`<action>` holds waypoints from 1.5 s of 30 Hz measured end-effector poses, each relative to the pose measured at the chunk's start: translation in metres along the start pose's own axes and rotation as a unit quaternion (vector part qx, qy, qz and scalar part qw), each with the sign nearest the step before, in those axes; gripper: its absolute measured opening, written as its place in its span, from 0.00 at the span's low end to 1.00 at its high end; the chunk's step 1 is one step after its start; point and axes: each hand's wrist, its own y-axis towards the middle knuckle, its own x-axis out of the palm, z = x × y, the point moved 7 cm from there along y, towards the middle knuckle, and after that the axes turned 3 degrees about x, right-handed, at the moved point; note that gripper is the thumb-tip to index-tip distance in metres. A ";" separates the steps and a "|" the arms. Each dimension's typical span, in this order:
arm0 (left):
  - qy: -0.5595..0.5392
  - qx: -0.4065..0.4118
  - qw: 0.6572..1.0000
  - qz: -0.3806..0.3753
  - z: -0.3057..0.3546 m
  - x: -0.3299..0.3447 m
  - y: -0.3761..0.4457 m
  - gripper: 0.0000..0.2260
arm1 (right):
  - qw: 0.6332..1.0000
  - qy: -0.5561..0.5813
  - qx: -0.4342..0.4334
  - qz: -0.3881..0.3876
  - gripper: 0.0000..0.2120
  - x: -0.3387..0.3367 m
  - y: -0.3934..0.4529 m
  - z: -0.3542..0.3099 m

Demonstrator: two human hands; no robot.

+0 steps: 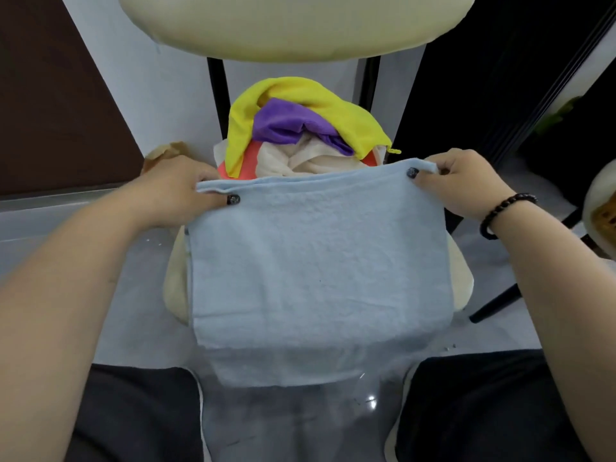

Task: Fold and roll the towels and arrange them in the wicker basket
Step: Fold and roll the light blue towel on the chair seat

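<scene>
Two hands' fingers [233,199] clamped on one blue towel [316,261], four loose towels [300,128] behind.

Cream cushioned chair seat [293,25] at top, on black legs [216,91]. Second cream stool [600,211] at right edge, grey glossy floor [66,228] below. Dark brown panel [50,95] upper left.
</scene>
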 end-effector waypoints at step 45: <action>0.062 0.046 0.995 0.063 -0.006 0.059 0.078 0.10 | 0.993 -0.068 -0.097 -0.029 0.05 0.123 0.077 -0.049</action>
